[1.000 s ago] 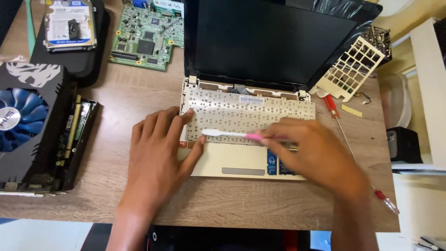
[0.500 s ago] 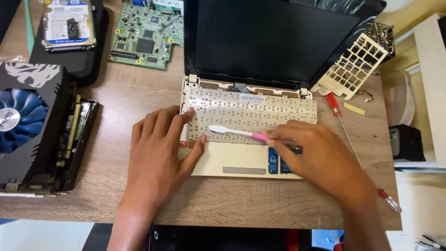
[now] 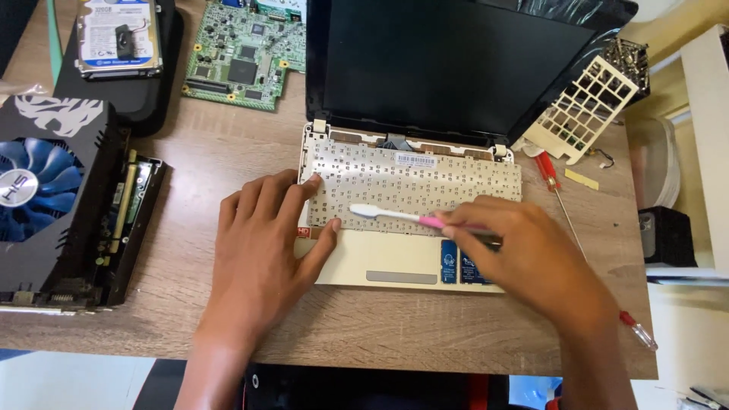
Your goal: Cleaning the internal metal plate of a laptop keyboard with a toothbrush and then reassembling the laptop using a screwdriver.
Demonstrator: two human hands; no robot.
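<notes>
A white-and-pink toothbrush (image 3: pixel 395 217) is lying bristle-end down on the keyless keyboard bed of a cream laptop (image 3: pixel 395 262), which is sitting mid-table on a wooden tabletop (image 3: pixel 213 152). The right hand (image 3: pixel 531 262) is pinching the brush's pink handle, while the left hand (image 3: pixel 262 239) is pressing flat, fingers spread, on the laptop's left edge. Around it are sitting a graphics card (image 3: pixel 53 197) (blue fan), a green circuit board (image 3: pixel 239 53), a hard drive (image 3: pixel 118 38), a red screwdriver (image 3: pixel 562 205) and a white key frame (image 3: pixel 581 110).
</notes>
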